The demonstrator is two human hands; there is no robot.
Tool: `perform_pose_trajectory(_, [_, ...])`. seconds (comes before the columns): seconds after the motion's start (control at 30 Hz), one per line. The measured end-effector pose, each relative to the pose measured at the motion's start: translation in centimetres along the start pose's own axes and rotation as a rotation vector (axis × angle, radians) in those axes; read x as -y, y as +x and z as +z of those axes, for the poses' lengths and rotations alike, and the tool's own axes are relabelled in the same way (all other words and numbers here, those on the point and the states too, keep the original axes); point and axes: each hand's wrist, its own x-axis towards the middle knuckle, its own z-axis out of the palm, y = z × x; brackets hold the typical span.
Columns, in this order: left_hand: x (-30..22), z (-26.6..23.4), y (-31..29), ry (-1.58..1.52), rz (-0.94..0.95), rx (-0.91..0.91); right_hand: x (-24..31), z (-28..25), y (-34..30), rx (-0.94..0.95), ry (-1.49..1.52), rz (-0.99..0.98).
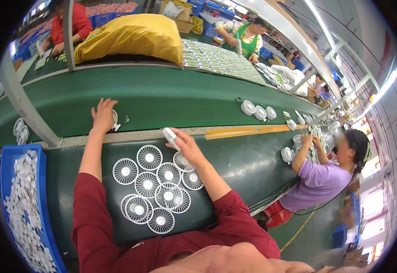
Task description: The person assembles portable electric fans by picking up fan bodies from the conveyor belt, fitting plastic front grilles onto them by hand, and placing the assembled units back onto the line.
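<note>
My left hand (103,116) is over the near side of the green conveyor belt, its fingers stretched out and apart. Right beside it stands a small white fan (115,120), partly hidden by the hand. My right hand (187,149) grips a small white fan head (170,138), seen nearly edge-on, above the worktop's far edge. Between my forearms, several round white fan grilles (148,184) with spoked rings and solid centres lie on the dark green worktop (235,168), some overlapping. My right hand and wrist partly cover one grille (181,160).
A blue bin (44,182) of small white parts stands at left. White fans (260,112) sit farther right on the belt (175,95). A co-worker in purple (316,182) handles parts at right. Two others work across the belt, near a yellow sack (130,38). A metal post (25,104) rises at left.
</note>
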Motion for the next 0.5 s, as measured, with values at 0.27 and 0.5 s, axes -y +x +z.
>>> perform_pose_trajectory(0.27, [3.5,-2.1,-0.3,-0.158,-0.210,0.037,0.6,2.4,-0.4,0.098,0.546,0.142])
perform_pose_trajectory(0.5, [-2.1,-7.0,-6.3,-1.446,-0.597,0.281,3.3,6.9,1.3,-0.067,0.202,0.006])
